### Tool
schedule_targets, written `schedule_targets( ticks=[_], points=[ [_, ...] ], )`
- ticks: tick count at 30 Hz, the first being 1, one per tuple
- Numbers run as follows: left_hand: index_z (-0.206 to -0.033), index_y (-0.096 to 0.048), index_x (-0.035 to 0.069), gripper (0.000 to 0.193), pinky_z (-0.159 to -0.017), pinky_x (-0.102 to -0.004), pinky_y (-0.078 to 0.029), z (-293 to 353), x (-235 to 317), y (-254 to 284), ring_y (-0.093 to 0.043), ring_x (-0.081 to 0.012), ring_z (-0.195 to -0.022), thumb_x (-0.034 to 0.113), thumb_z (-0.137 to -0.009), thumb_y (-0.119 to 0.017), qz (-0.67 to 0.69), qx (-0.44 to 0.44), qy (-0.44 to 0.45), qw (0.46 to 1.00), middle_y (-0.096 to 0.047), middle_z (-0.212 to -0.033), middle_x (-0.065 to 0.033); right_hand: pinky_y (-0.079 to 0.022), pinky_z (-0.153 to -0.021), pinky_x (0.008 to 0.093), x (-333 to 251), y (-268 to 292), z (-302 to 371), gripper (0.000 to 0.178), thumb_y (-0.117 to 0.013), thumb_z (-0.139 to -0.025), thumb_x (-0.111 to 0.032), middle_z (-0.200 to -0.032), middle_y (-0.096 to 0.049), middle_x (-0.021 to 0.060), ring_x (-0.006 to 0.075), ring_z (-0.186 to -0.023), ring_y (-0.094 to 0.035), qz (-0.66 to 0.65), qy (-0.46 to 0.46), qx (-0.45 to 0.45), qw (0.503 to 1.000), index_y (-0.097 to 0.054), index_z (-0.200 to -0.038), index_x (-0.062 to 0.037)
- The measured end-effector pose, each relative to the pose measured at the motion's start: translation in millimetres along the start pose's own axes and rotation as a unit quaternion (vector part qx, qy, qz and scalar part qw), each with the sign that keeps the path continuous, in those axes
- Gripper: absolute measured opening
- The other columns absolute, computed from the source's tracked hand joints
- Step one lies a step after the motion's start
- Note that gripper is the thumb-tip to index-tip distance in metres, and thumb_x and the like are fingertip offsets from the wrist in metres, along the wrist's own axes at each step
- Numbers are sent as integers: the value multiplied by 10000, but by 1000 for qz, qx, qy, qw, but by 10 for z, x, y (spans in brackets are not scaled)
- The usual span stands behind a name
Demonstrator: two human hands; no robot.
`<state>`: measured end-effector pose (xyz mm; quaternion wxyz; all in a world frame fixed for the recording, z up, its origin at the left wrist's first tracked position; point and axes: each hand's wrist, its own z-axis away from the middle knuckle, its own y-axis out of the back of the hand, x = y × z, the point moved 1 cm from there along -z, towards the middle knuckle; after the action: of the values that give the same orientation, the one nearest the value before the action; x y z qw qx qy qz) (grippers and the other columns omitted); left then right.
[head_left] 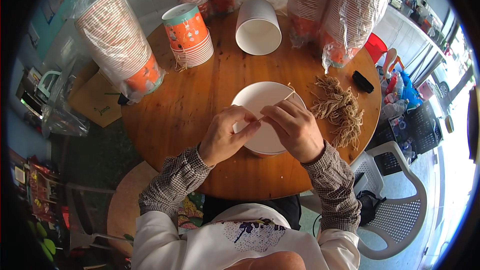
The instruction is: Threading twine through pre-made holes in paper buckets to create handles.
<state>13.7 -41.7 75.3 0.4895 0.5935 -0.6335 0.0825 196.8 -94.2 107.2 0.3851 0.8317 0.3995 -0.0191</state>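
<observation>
A white paper bucket stands mouth up on the table in front of me. Over its opening my left hand pinches a thin tan string, thumb and fingertips together. My right hand closes on the same string, whose loose end sticks up behind the knuckles. The fingertips of both hands nearly meet above the bucket. To the right of the bucket lies a tangled bundle of tan strings. A small black object rests beyond the bundle; I cannot make out its kind.
Round wooden table. An orange bucket stack stands upside down at the back left; a white bucket lies on its side at the back. Plastic-wrapped stacks line the far edge. A grey chair is at the right.
</observation>
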Motion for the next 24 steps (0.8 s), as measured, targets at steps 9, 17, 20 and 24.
schedule_targets(
  ticks=[9,17,20,24],
  points=[
    [-791,-580,83,106,-880,-379,-419,130,-18,95,-623,-193,-756,105,-823,-679,-97,-27,-70,992,-635,-771,-7,-515,-655,336,582,523,319,165,-665,-777,16,-857,-628,103,270,-755,-636,116,-118,142,976,-674,-933,-37],
    [-825,-607,81,133,-912,-389,-425,93,-46,42,-629,-186,-807,81,-786,-734,-115,-34,-116,986,-648,-812,-12,-511,-638,293,932,316,636,135,-640,-827,31,-844,-646,90,207,-739,-646,55,-168,162,971,-660,-953,-13],
    [-863,-633,77,165,-938,-400,-427,106,-54,20,-637,-191,-823,75,-760,-762,-142,-29,-154,977,-657,-837,-20,-505,-638,306,969,169,837,119,-629,-818,62,-834,-623,96,203,-727,-620,-63,-225,133,963,-643,-914,-7],
    [-869,-645,75,170,-959,-417,-436,103,-45,-4,-639,-207,-827,50,-747,-761,-191,-9,-143,971,-656,-848,-26,-518,-687,358,485,2,993,214,-656,-737,41,-936,-624,108,263,-796,-603,-13,-60,21,998,-643,-939,-29]
  ],
)
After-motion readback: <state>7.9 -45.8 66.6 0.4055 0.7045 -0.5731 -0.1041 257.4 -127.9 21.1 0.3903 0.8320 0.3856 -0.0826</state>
